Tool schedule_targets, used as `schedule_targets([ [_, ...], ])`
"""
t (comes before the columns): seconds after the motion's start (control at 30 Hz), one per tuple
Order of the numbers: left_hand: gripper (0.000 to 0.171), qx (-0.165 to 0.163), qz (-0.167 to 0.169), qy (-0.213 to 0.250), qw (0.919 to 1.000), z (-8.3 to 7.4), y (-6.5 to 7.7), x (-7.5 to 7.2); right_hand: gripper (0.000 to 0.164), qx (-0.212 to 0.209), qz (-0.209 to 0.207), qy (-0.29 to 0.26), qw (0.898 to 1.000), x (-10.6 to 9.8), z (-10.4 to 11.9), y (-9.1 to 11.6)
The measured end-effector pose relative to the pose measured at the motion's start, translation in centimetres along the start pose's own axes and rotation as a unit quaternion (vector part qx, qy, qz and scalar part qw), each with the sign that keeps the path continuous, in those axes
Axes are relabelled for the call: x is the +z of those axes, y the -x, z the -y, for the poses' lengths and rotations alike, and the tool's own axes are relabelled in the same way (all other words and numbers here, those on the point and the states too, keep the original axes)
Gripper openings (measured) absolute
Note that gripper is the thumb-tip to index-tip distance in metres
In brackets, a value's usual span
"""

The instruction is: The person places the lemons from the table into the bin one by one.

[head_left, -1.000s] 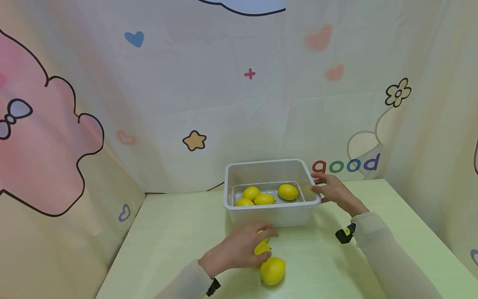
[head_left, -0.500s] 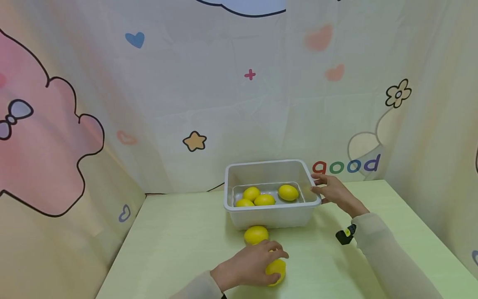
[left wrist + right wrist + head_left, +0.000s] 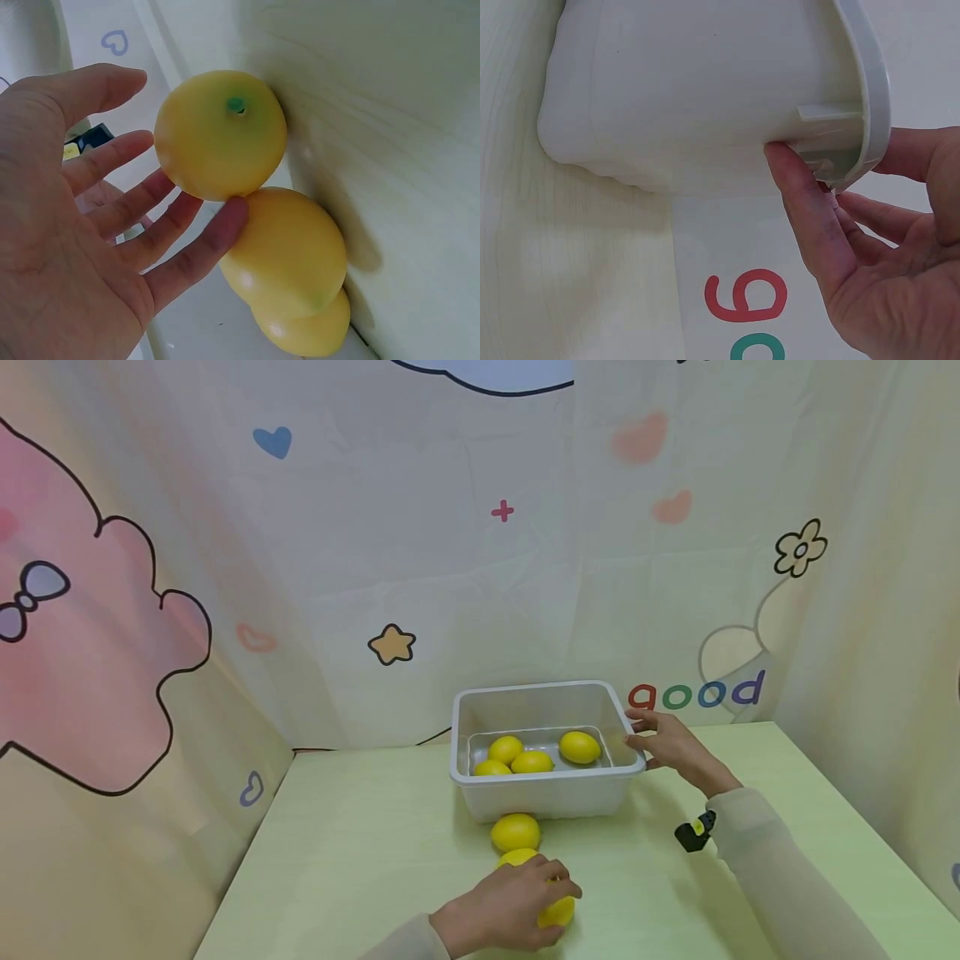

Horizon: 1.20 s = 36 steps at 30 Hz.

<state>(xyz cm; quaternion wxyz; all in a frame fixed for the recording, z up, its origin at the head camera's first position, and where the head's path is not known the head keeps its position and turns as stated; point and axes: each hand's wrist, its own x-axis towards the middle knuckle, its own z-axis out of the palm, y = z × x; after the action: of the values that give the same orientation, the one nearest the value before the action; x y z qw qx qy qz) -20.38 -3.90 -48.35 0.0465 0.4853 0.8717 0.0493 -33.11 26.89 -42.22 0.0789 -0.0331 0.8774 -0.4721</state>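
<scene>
My left hand reaches over the nearest yellow lemon. In the left wrist view its fingers are spread along one side of that lemon, with the thumb apart from it. The little finger overlaps a second lemon, partly hidden by the hand in the head view. A third lemon lies farther back, right by the front wall of a white plastic bin. On the bin's right side my right hand holds the rim, one finger pressed under it against the outer wall.
Several lemons lie inside the bin. The bin stands on a pale green table, near its back edge. A printed curtain hangs behind and on both sides.
My left hand has moved toward me and slightly right, from over the two farther lemons to the nearest one, uncovering the farthest. The right hand and bin stay in place.
</scene>
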Motion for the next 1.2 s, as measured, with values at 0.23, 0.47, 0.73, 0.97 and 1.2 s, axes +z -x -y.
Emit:
schedule_targets([
  [0.23,0.034,0.007,0.012,-0.011,0.9998,-0.3,0.0,0.6,0.065,0.002,0.002,-0.009,1.0,0.0,0.0,0.0],
  [0.47,0.032,0.019,0.028,-0.044,0.9984,-0.2,0.2,1.6,0.065,-0.004,0.001,-0.012,1.0,0.0,-0.2,-0.1],
  [0.73,0.038,0.028,0.048,-0.032,0.9979,0.0,0.3,2.3,0.065,-0.005,0.001,-0.009,1.0,0.0,-0.1,0.0],
  [0.97,0.039,0.022,0.073,-0.014,0.997,0.0,0.5,1.9,0.065,-0.008,0.003,-0.011,1.0,0.0,0.0,0.2],
  [1.2,0.039,0.024,0.066,-0.027,0.9972,-0.1,0.9,1.2,0.065,-0.008,0.006,-0.013,1.0,-0.1,0.1,0.2],
])
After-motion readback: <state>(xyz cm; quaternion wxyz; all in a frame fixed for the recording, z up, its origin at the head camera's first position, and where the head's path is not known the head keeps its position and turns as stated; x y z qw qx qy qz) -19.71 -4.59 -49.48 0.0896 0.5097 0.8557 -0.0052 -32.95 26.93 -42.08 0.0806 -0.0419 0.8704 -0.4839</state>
